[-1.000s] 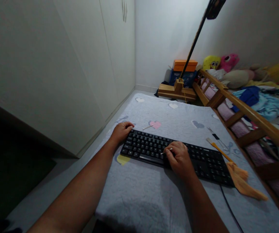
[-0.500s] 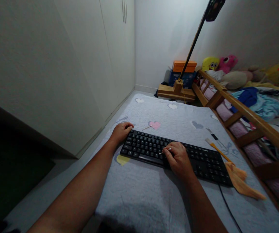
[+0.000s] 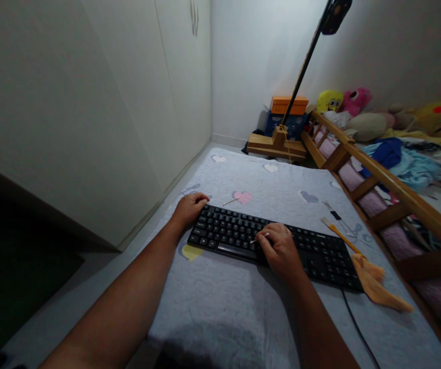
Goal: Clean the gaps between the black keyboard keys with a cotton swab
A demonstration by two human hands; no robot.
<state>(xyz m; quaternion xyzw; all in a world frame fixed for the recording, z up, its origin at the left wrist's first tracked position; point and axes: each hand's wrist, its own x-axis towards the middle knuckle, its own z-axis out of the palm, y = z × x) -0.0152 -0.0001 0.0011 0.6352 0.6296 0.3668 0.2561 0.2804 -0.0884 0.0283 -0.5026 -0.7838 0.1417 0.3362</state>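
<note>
This looks like a bedroom in a home. A wooden bed rail [image 3: 374,160] runs along the right side, with pink padding [image 3: 368,204] showing between its bars; beyond it lie rumpled blue cloths [image 3: 412,163], a yellow soft toy [image 3: 328,101] and a pink soft toy [image 3: 355,102]. A tall, pale cupboard [image 3: 128,113] with slim handles [image 3: 194,18] fills the left. An orange box [image 3: 289,105] sits near the plain far wall [image 3: 251,56], and a heart-printed cloth [image 3: 220,302] covers the surface in front.
</note>
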